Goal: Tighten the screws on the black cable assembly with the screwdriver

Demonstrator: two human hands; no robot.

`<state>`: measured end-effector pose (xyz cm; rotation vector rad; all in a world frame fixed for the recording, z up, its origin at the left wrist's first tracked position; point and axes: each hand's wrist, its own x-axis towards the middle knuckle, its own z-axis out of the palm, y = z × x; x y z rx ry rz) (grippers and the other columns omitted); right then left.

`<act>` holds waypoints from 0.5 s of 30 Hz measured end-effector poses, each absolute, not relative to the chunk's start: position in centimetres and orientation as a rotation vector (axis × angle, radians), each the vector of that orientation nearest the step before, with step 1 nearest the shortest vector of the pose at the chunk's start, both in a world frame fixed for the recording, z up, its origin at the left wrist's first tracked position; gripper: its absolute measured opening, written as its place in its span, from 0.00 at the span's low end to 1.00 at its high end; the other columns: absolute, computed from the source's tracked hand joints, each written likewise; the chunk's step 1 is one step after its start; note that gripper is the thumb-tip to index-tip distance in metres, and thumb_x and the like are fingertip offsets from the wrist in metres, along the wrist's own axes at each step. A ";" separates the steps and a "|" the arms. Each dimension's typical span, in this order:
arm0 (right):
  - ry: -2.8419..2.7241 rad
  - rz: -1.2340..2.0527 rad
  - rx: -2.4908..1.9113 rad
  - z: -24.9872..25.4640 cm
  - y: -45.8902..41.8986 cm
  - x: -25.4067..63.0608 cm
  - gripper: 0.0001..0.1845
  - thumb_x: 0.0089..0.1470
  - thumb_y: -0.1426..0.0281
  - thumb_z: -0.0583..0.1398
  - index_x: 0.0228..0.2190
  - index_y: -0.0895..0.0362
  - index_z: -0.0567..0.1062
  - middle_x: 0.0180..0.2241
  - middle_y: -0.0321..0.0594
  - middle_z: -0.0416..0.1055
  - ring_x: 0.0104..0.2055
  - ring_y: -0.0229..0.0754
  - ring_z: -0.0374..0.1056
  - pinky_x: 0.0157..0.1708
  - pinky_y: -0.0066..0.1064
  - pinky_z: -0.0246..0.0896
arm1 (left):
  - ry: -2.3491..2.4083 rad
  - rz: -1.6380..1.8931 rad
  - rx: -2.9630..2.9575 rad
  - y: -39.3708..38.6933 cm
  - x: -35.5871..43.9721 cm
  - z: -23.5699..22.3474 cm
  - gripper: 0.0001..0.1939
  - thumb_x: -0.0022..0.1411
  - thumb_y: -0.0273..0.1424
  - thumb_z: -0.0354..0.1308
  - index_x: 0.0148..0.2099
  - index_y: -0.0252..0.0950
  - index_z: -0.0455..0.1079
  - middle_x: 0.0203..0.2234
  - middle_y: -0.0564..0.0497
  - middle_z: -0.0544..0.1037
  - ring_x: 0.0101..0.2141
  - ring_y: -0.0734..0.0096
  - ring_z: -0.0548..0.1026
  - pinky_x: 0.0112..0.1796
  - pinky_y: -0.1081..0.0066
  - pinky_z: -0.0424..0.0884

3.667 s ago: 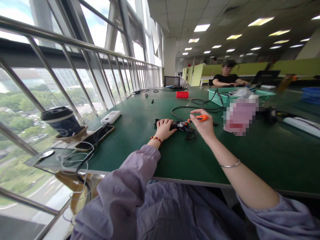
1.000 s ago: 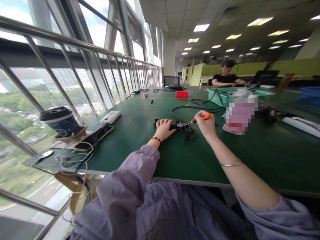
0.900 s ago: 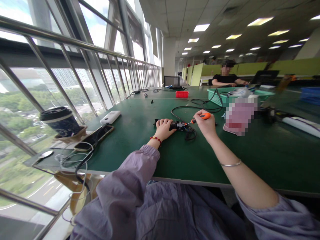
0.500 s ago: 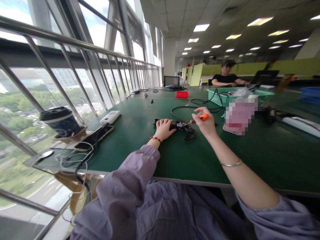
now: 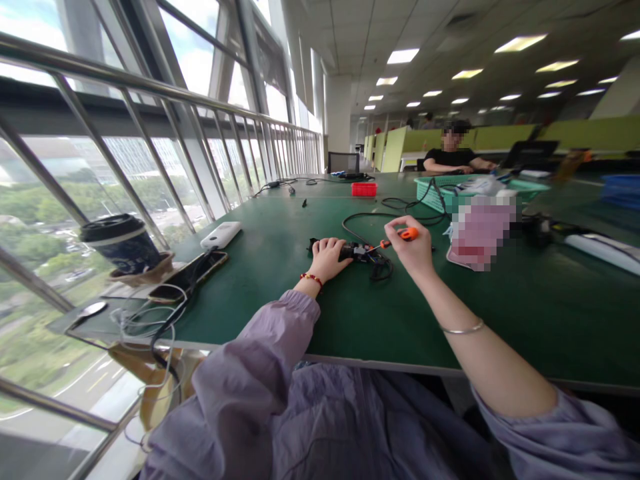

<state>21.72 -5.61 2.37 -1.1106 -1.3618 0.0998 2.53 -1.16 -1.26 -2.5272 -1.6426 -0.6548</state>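
Observation:
My left hand lies over a black device with a cable, its fingers curled round the body and pressing it to the table. Much of the device is hidden under that hand; its exact kind is unclear. My right hand grips an orange-handled screwdriver, held at a slant. Its thin shaft points left and down, and the tip meets the device's right end, just beside my left hand. A dark cable loop rests on the table by that end.
On the green table stand a coffee cup, a phone and a white power bank at left. A red box and a green basket are farther back. Across the table sits a person.
My right hand has turned slightly around the screwdriver handle, its fingers shifting position. The left hand and the black device have stayed where they were.

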 end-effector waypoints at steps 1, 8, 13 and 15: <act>-1.363 0.097 -1.121 2.4 -5.7 21.7 0.10 0.47 0.61 0.59 0.24 0.54 0.71 0.20 0.34 0.66 0.24 0.38 0.63 0.29 0.31 0.58 | -1.641 -0.655 -2.526 -1.1 2.5 -1.3 0.26 0.60 0.43 0.56 0.58 0.42 0.62 0.56 0.47 0.66 0.57 0.53 0.57 0.58 0.53 0.48; -1.363 0.121 -1.029 2.3 -5.5 21.6 0.19 0.41 0.65 0.62 0.38 0.55 0.70 0.28 0.34 0.68 0.24 0.36 0.61 0.26 0.30 0.58 | -1.633 -0.625 -2.521 -1.2 2.5 -1.1 0.25 0.60 0.42 0.56 0.58 0.42 0.62 0.55 0.46 0.67 0.57 0.53 0.58 0.58 0.53 0.50; -1.330 0.080 -1.143 2.5 -5.8 21.8 0.12 0.47 0.58 0.60 0.25 0.55 0.71 0.19 0.33 0.63 0.22 0.37 0.60 0.27 0.30 0.56 | -1.655 -0.638 -2.514 -1.6 2.6 -0.9 0.29 0.59 0.38 0.56 0.61 0.36 0.59 0.56 0.43 0.66 0.58 0.53 0.59 0.59 0.54 0.49; -1.339 0.083 -1.136 2.6 -5.9 21.7 0.10 0.47 0.61 0.59 0.25 0.55 0.72 0.21 0.34 0.66 0.23 0.37 0.61 0.28 0.30 0.58 | -1.678 -0.766 -2.475 -2.0 2.9 -0.4 0.30 0.58 0.33 0.55 0.61 0.32 0.57 0.57 0.40 0.65 0.58 0.54 0.60 0.60 0.55 0.48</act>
